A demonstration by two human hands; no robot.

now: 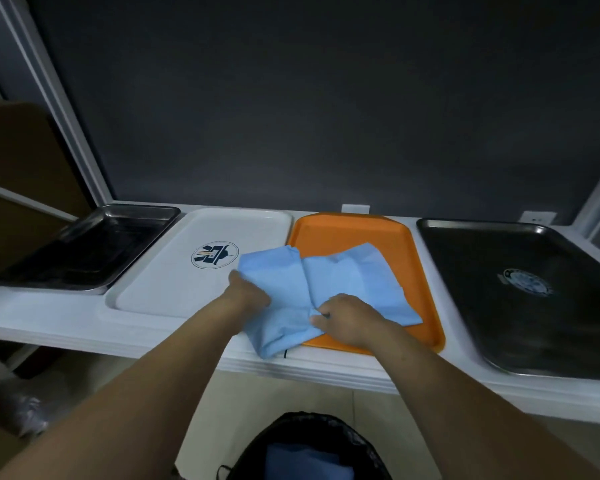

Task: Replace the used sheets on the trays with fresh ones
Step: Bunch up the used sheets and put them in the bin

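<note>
Black bin bag (312, 441) is sitting nearest, down on the floor between the two forearms, with something blue inside it. Above it, on the white shelf (49, 317), both hands are working one blue sheet (343, 275). Left hand (248, 292) is gripping the sheet's left side, fingers curled into the cloth. Right hand (347, 317) is pinching a fold near its front edge. The sheet is lying rumpled, mostly on the orange tray (354, 232), spilling left over the corner of the white tray (160, 278) and hanging off the shelf's front lip. Its long side is running left to right, across the orange tray's length. Both hands are holding the near edge, so the bulk is lying beyond the grip, away from the person. My guess is that a used sheet is being gathered, with the bag waiting directly below. Left steel tray (84, 251) and right steel tray (534, 341) are sitting at the shelf's ends.
</note>
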